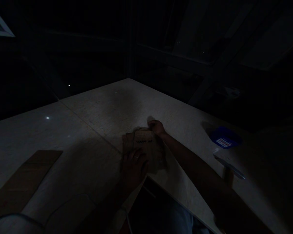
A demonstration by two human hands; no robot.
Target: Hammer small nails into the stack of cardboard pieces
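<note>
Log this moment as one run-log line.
left hand: flat on small brown cardboard piece | right hand: at its far edge | nearby: flat brown cardboard sheet, blue round container | surface: pale table

Dim scene: left hand (134,164) flat on brown cardboard piece (146,146), right hand (156,127) at its far edge; pale table (92,110), blue lid (224,138) right.

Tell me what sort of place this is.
Probably a dim craft or packing bench: pale worktable, left hand and right hand on a brown cardboard piece, flat cardboard sheet, blue labelled item.
</note>
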